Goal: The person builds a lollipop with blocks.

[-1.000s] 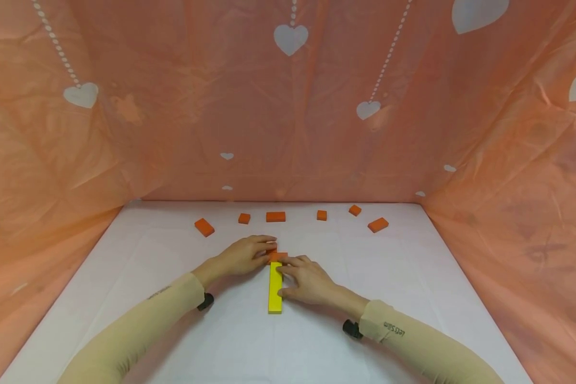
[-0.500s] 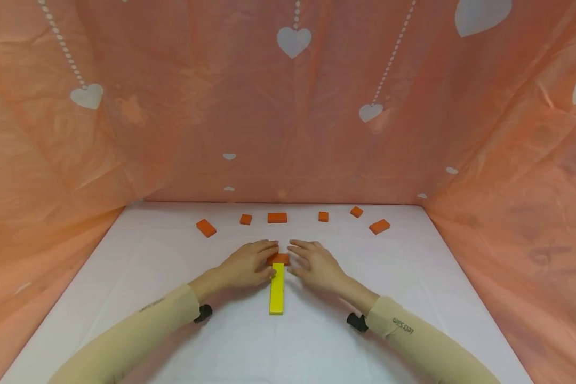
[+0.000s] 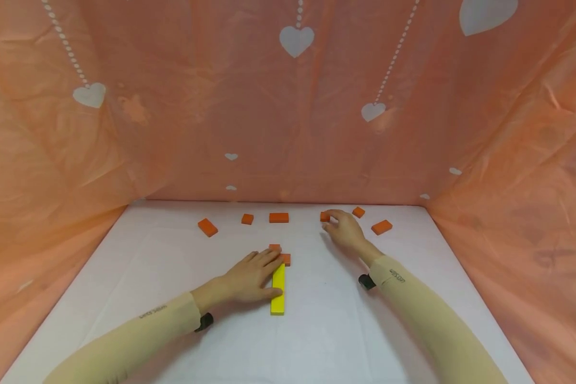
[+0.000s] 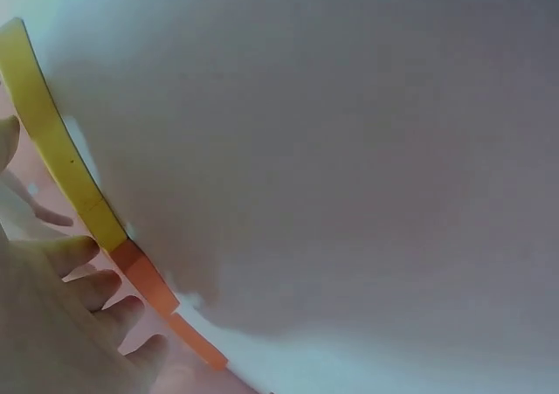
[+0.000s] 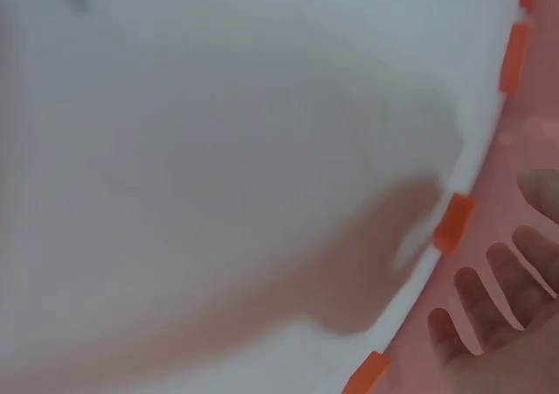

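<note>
In the head view my left hand (image 3: 254, 277) lies over a long yellow block (image 3: 278, 301), fingers extended and thumb on its side. Its fingertips overlap an orange block (image 3: 286, 260) at the yellow block's far end; a second orange block (image 3: 274, 247) sits just beyond, partly covered. The left wrist view shows the yellow block (image 4: 57, 145) and both orange ones in line. My right hand (image 3: 346, 232) is at a small orange block (image 3: 324, 217) near the back, with thumb and fingers apart around it. The right wrist view shows that block (image 5: 454, 224) between thumb and fingers.
Along the back of the white table (image 3: 317, 330) lie more orange blocks: a long one (image 3: 279, 217) in the middle, a small one (image 3: 247, 219) and a tilted long one (image 3: 208, 228) leftward, a small one (image 3: 358, 212) and a long one (image 3: 381, 227) rightward. A pink curtain (image 3: 278, 117) surrounds it.
My right hand has left the yellow block and moved away and rightward to a small orange block at the back. My left hand has flattened over the yellow and orange blocks.
</note>
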A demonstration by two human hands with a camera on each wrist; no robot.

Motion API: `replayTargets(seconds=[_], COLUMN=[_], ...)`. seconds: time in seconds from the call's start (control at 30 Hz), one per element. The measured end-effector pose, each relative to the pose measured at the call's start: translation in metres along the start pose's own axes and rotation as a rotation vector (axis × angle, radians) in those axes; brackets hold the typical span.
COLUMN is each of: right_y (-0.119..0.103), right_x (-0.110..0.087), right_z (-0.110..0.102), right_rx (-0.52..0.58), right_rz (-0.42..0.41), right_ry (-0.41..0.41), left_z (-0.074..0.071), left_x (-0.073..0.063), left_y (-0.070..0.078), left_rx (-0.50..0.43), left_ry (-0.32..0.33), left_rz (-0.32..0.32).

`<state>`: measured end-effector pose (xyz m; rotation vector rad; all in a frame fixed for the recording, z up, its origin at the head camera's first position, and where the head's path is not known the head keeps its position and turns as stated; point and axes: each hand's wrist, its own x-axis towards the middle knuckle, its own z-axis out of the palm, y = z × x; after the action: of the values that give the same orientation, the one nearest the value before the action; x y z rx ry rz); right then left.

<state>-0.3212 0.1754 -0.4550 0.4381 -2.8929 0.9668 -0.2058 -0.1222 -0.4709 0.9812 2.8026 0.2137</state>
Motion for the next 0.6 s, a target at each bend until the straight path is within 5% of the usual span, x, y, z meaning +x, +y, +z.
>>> replayTargets(seconds=[0.6], right_y=[0.013], right_x=[0.027], right_z=[0.002], right_rx=[-0.095], right_rz=[0.074], right_ry=[-0.068], left_z=[0.001], left_x=[-0.001], left_y=[0.002], left_rx=[-0.022], left_ry=[0.004], left_rz=[0.004])
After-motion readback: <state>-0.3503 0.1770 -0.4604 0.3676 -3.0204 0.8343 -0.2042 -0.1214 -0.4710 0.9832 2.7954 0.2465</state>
